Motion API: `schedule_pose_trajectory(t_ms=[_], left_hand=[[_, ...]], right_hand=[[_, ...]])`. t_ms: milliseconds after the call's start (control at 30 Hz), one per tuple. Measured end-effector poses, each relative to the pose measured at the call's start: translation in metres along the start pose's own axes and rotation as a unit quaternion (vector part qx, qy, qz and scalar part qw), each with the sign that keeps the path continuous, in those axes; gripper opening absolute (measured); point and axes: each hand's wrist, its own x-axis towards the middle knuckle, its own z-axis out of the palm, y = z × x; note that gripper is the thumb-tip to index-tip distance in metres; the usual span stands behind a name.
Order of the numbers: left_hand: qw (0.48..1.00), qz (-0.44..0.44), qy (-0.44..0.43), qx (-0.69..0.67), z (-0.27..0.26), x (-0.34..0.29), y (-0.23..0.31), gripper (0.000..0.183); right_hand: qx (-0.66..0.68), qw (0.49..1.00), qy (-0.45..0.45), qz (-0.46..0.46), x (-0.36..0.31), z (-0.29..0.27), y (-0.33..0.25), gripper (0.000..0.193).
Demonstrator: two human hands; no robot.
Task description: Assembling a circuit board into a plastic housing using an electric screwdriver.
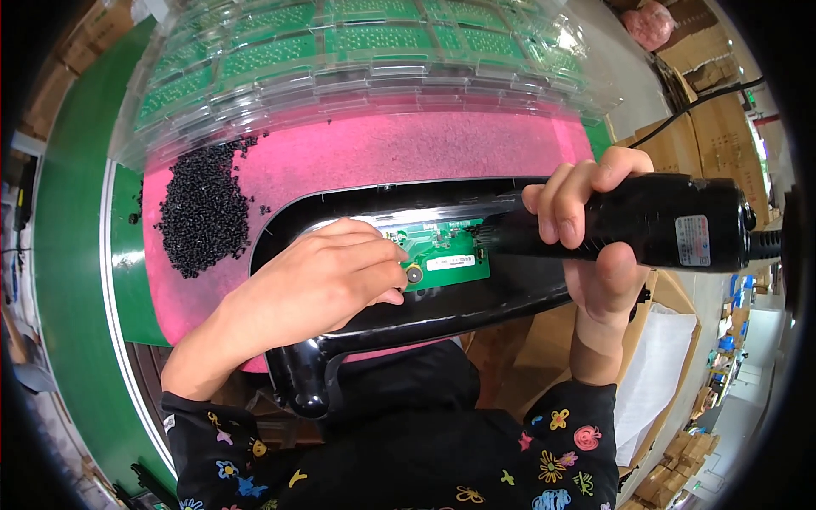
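A long, glossy black plastic housing [450,321] lies across the front of the pink mat, its curved end toward the left. Set into its hollow is a green circuit board [467,272] with a white label and a small round part. My right hand [586,212] is wrapped round a black electric screwdriver [659,217], held almost level, its front end over the board's right side. The tip of the tool cannot be made out. Over the board's left end my left hand [327,276] is curled, fingers bent together; what they hold, if anything, is hidden.
A heap of small black screws [202,204] sits on the left of the pink mat [399,144]. Stacked clear trays [357,64] with green circuit boards stand behind. The screwdriver's cable leaves at the right, where cardboard boxes [722,140] are. A green tabletop [72,255] extends left.
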Motion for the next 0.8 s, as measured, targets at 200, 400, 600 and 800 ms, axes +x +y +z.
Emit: schedule_pose_trajectory(t_ms=[200, 400, 600, 800], left_hand=[[1.0, -0.025, 0.0, -0.016, 0.001, 0.0, -0.002, 0.016], [0.999, -0.041, -0.016, 0.0, -0.001, 0.0, 0.001, 0.016], [0.998, -0.046, 0.016, -0.048, 0.001, -0.002, -0.001, 0.016], [0.993, -0.018, 0.087, -0.073, -0.002, -0.005, -0.003, 0.016]], right_hand=[[0.0, 1.0, -0.019, 0.007, 0.004, 0.005, 0.007, 0.047], [-0.09, 0.994, -0.067, -0.01, 0.006, 0.001, 0.011, 0.039], [0.032, 0.999, -0.003, -0.037, -0.009, 0.018, -0.001, 0.037], [0.219, 0.961, -0.095, -0.137, -0.016, 0.033, -0.019, 0.035]])
